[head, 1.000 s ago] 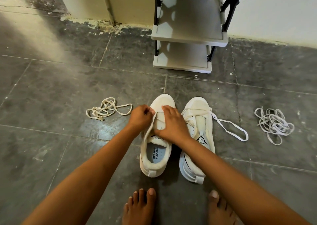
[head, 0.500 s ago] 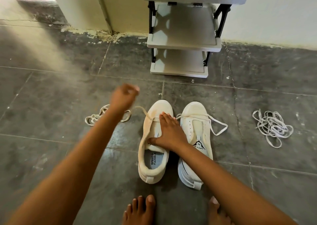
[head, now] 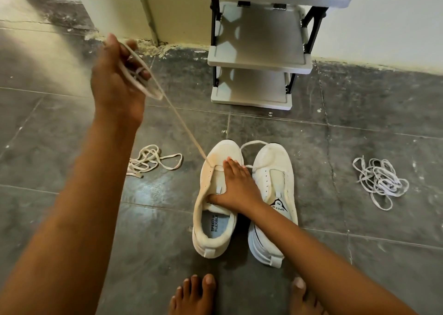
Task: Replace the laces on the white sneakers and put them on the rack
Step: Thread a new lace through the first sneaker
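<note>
Fingers (head: 137,73) of the left hand (head: 115,82) are curled loosely around a flat, cream-coloured lace (head: 182,122), a loop of it draped across them, and that lace runs taut and straight, down and to the right, into the lowest eyelets of the left sneaker (head: 215,199). Below the raised hand, a loose tangle of off-white old lace (head: 151,160) lies on the dark, scuffed stone-look floor tiles (head: 60,146), well apart from the shoe. Now the left sneaker itself: soft white upper, padded collar, a pale blue insole with black print, eyelets bare apart from that one strand at the toe end. Right hand (head: 236,187) lies flat on its tongue, fingers spread and pressing down, gripping nothing. Just beside it stands the right sneaker (head: 273,194), touching its partner, one lace end looping round the toe. Beyond the pair, against the wall, the grey plastic rack (head: 259,62) with black posts shows flat shelves. Far right, a brighter white bundle of laces (head: 381,182) sits in a messy coil on the tiles.
</note>
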A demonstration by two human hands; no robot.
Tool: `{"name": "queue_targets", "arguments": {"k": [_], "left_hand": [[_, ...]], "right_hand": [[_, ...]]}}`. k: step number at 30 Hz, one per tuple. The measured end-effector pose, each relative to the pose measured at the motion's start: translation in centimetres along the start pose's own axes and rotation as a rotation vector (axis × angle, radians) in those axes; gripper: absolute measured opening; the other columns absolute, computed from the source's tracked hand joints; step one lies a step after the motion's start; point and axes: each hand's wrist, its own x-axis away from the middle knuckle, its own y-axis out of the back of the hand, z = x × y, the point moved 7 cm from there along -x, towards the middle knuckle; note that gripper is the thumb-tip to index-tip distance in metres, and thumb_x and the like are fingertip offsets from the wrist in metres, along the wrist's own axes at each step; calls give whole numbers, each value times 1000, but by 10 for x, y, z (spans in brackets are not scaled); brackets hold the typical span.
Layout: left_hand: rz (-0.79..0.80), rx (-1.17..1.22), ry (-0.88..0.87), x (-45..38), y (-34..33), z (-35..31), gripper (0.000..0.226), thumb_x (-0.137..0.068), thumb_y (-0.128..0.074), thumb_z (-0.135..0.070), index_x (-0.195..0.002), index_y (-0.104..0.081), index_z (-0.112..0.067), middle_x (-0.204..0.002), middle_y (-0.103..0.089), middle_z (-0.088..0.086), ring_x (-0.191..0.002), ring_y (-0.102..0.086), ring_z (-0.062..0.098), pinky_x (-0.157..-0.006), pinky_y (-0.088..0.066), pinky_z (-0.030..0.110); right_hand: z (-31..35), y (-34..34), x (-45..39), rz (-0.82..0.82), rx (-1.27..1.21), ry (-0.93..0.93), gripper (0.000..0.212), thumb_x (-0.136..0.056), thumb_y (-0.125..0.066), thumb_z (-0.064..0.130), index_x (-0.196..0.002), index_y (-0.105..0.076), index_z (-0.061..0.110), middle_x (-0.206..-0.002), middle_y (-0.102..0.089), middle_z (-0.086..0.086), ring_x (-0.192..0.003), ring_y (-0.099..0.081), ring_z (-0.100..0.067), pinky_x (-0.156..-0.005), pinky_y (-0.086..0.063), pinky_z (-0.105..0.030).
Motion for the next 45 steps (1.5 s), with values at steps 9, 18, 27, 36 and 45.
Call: {"name": "queue_targets", "arguments": {"k": [9,18,27,36,45], "left_hand": [[-86,121,-9,-115,114,-61,26,-85,-67,-33,-99,-63,-11,-91,-63,6,-82,-59,22,-67,-47,29],[-240,298,-66,-97,145,-84,12,-92,-57,-16,-89,-64,-7,-73,-57,5,-64,-48,18,-56,-36,25],[-89,-166,-47,-106,130,-73,24,-89,-60,-27,-111,-64,-18,-113,-67,6,-99,-61,22,-85,-50,35],[146,41,28,-95,104,-83,30,-79,-75,-28,-98,-59,-12,-86,-60,-1,-66,-67,16,-65,-58,26],[120,127,49,-96,102,-79,19,-80,-73,-20,-88,-57,-11,-78,-62,1,-63,-67,18,-67,-58,28]], "right_hand": [[1,0,-1,13,0,-7,104,-80,-57,60,-150,1,9,-159,6,-6,-146,5,-19,-119,3,-34],[1,0,0,25,-1,-5,105,-80,-57,60,-150,2,9,-159,8,-6,-146,5,-20,-119,2,-35],[-34,61,-7,-104,-271,-60,34,-93,-55,25,-125,-58,13,-129,-59,-8,-115,-55,-25,-95,-41,-31],[-29,31,-9,152,650,12,50,-79,-68,43,-120,-59,16,-129,-51,-8,-126,-35,-27,-104,-28,-37],[-35,3,-18,397,908,-71,64,-89,-55,37,-144,-33,14,-156,-14,-11,-143,-5,-30,-118,0,-46]]}}
